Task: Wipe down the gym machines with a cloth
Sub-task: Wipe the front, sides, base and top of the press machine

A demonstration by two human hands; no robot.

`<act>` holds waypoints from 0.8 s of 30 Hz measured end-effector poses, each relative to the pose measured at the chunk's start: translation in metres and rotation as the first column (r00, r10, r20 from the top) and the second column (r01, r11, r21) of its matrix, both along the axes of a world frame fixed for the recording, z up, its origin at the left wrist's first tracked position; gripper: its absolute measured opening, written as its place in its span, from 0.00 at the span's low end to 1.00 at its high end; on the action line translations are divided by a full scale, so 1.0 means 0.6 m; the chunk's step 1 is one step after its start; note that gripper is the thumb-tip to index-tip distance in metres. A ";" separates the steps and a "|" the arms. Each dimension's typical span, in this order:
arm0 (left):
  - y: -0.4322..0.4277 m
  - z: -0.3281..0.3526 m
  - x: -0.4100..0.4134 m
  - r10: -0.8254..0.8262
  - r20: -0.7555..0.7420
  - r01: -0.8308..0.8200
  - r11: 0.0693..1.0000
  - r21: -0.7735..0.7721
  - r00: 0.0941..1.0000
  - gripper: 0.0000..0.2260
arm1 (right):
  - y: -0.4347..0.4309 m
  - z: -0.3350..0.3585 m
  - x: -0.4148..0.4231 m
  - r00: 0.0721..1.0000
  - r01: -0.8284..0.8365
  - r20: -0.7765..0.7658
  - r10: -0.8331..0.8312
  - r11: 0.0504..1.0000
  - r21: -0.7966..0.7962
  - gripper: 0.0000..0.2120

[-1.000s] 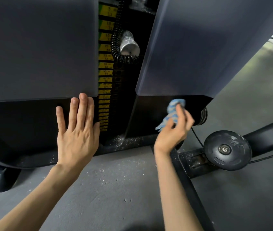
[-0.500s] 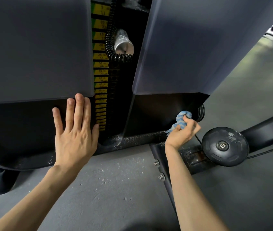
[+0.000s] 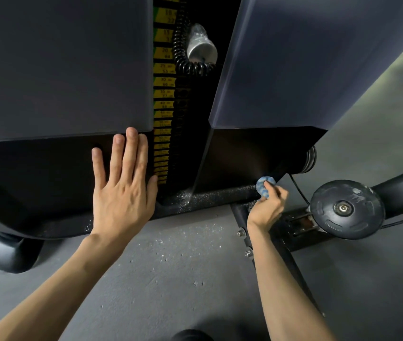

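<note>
The right hand, fingers curled around the bunched blue cloth, is carrying it down from the black shroud onto the dust-speckled base rail, where the wiping is now continuing, while the left hand is staying flat, fingers straight and together, bracing

Smooth matt grey panels fill the upper frame; the black housing below is glossy and dust-speckled. The cloth is soft blue fabric. Dull scuffed plastic disc at right; rough matt floor

Two bare forearms, bare left hand, bare right hand, slim fingers (short, plain nails)
</note>
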State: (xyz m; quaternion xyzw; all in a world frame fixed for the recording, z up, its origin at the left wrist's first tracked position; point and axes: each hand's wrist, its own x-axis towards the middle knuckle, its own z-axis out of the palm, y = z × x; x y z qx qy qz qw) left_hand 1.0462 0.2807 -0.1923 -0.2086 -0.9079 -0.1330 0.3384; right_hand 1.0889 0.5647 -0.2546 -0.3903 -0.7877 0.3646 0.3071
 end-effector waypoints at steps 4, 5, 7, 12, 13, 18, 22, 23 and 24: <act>0.003 0.001 0.003 0.007 -0.007 -0.007 1.000 0.010 1.000 0.36 | -0.041 -0.008 -0.012 0.995 0.082 0.051 -0.083 0.997 0.004 0.19; 0.006 0.001 0.004 0.011 -0.006 -0.011 1.000 0.019 1.000 0.36 | -0.064 -0.011 -0.010 0.997 0.062 0.037 -0.063 0.998 0.003 0.19; 0.009 0.000 0.006 0.016 -0.007 -0.016 0.999 0.034 1.000 0.36 | -0.114 -0.026 0.000 0.999 -0.039 0.024 0.039 0.999 0.035 0.19; -0.002 -0.005 0.001 0.015 -0.026 -0.015 1.000 0.003 1.000 0.36 | -0.157 -0.040 0.039 0.954 -0.300 0.067 0.293 0.933 0.200 0.27; -0.002 -0.005 0.001 0.018 -0.023 -0.018 1.000 0.003 1.000 0.35 | -0.135 -0.038 0.033 0.970 -0.243 0.025 0.241 0.963 0.121 0.28; 0.009 -0.003 0.003 0.034 -0.020 -0.034 0.999 0.009 0.999 0.36 | -0.043 -0.014 -0.018 0.989 0.117 -0.067 -0.135 0.970 -0.215 0.25; 0.016 -0.004 0.006 0.039 -0.020 -0.038 0.999 0.029 0.999 0.36 | -0.130 -0.011 0.002 0.999 0.005 -0.054 -0.007 0.999 -0.033 0.19; 0.018 -0.003 0.007 0.043 -0.021 -0.042 0.999 0.031 0.999 0.36 | -0.154 -0.016 0.014 0.997 -0.071 -0.038 0.071 0.997 0.017 0.17; 0.019 -0.003 0.007 0.043 -0.021 -0.043 0.999 0.028 0.999 0.36 | -0.183 -0.020 0.022 0.985 -0.150 -0.088 0.147 0.988 -0.032 0.18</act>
